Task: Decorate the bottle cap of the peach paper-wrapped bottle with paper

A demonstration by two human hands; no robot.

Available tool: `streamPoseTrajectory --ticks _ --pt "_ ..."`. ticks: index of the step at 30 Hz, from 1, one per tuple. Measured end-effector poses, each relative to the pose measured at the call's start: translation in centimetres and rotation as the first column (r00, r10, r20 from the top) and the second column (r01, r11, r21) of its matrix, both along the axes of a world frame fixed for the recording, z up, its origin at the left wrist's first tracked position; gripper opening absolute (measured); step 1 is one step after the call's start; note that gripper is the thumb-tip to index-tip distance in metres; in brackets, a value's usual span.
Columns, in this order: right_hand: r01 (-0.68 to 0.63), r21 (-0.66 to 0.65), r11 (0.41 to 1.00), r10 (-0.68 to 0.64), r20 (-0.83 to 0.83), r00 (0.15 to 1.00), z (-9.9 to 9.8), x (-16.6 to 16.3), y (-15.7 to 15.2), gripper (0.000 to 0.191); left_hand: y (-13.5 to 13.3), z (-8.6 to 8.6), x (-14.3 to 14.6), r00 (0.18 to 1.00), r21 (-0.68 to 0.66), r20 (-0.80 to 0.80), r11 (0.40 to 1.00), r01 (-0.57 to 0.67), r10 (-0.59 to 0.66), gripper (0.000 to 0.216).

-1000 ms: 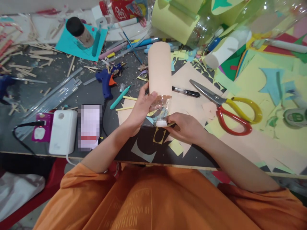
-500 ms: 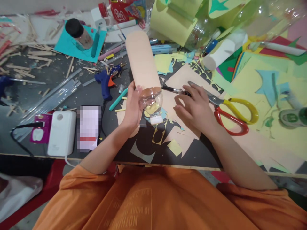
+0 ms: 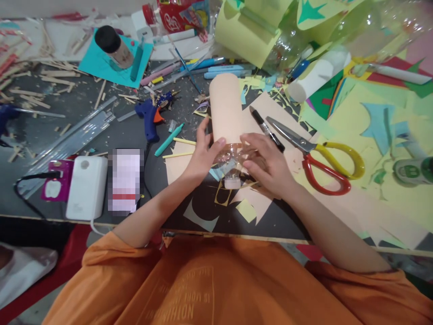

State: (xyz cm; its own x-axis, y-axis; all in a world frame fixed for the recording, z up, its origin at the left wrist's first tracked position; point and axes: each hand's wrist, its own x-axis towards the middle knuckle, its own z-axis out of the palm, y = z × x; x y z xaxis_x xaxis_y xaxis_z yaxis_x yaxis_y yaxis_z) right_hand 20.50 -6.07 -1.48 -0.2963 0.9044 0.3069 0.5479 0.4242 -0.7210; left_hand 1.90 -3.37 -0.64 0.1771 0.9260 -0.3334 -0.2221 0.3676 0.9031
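A clear plastic bottle (image 3: 227, 122) lies between the person's hands, most of its body wrapped in a peach paper sleeve; only the bare shoulder and the white cap (image 3: 232, 183) show clear plastic. Whether anything is inside cannot be told, since the sleeve hides the body and the clear part shows only the scraps beneath it. The bottle's long axis runs away from the person, the cap end pointing back toward the orange shirt and the covered base pointing toward the far side of the table (image 3: 84, 131). It sits over a peach paper sheet (image 3: 257, 110) and loose cut scraps near the table's front edge.

The left hand (image 3: 203, 155) grips the bottle from its left side, thumb laid on the lower edge of the sleeve, fingers curled around the shoulder. The right hand (image 3: 267, 164) clasps the clear shoulder from the right, and a black marker (image 3: 267, 128) rises from between its fingers, tip pointing away.

Just right of that hand lie scissors (image 3: 318, 155) with red and yellow handles, blades shut. A blue glue gun (image 3: 149, 117) rests left of the bottle, and a black-capped jar (image 3: 113, 45) stands on teal paper at the far left.
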Motion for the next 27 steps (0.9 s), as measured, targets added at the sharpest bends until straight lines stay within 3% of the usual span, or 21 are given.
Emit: streamPoseTrajectory --ticks 4,9,14,19,27 --pt "-0.068 -0.140 0.988 0.046 -0.155 0.987 -0.6 -0.8 -0.5 0.048 -0.3 0.1 -0.1 0.998 0.085 -0.024 0.995 0.055 -0.053 0.074" --pt "-0.123 -0.218 0.968 0.045 -0.334 0.941 -1.8 -0.6 -0.3 0.058 0.3 -1.3 -0.4 0.980 0.232 -0.148 0.959 0.162 -0.130 0.066" --pt "-0.080 -0.204 0.976 0.018 -0.287 0.958 -2.0 -0.5 -0.3 0.058 0.4 -2.1 -0.9 0.931 0.318 -0.296 0.897 0.306 -0.213 0.063" --pt "-0.061 -0.184 0.981 0.020 -0.219 0.976 -1.8 -0.5 -0.3 0.059 0.2 -2.2 -1.2 0.932 0.309 -0.323 0.912 0.268 -0.165 0.072" --pt "-0.060 -0.151 0.987 0.040 -0.131 0.991 -1.7 -0.3 -0.1 0.062 0.5 -1.6 -1.1 0.954 0.344 -0.236 0.902 0.262 -0.187 0.060"
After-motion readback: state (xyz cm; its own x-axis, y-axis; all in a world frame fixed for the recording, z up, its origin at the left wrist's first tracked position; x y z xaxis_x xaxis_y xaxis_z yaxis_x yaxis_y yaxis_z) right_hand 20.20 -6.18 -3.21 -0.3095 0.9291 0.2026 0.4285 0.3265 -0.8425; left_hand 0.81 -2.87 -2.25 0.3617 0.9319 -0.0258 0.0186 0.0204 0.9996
